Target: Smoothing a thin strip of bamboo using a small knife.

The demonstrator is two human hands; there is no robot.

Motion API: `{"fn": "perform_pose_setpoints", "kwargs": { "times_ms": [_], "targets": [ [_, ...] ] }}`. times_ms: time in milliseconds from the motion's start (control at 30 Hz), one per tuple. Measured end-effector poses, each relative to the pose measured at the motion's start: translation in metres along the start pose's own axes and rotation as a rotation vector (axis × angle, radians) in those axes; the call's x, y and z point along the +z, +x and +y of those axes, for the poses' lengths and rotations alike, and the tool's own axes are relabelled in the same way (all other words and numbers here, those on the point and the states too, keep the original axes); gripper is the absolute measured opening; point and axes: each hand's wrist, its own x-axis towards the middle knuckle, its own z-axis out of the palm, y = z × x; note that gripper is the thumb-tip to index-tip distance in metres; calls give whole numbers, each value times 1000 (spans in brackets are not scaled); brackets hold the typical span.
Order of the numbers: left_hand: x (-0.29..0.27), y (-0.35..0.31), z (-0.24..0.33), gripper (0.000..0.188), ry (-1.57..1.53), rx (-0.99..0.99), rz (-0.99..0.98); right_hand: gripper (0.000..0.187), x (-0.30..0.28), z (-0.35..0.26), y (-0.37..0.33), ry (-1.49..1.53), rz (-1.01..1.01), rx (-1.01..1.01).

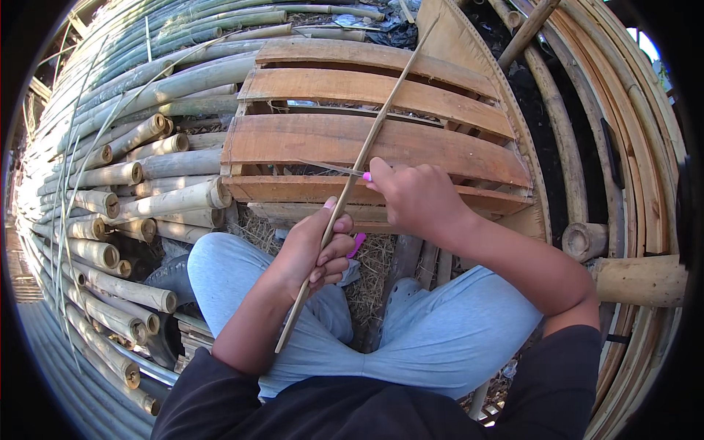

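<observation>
Both grips clenched: bamboo strip (345, 213) held by left hand (317, 253), knife (334, 169) by right hand (414, 198); blade best kept shallow, pushed away from fingers.

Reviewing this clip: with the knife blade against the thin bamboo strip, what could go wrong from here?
1. The thin steel blade of the pink-handled knife points toward the left hand side; a slip along the long thin bamboo strip might cut those fingers.
2. The strip is gripped only near its lower part, so its long free end may flex or splinter.
3. The right hand works above the knees, so a dropped knife could land there.
</observation>
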Motion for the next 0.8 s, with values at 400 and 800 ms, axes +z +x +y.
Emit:
{"fn": "perform_pose_setpoints", "kwargs": {
  "times_ms": [400, 800],
  "targets": [
    [-2, -1, 3, 41, -31, -44, -21, 16, -4, -9, 0, -58, -57, 43],
    [0, -2, 3, 41, -44, -48, -26, 18, -2, 2, 6, -101, -33, 80]
  ]
}}
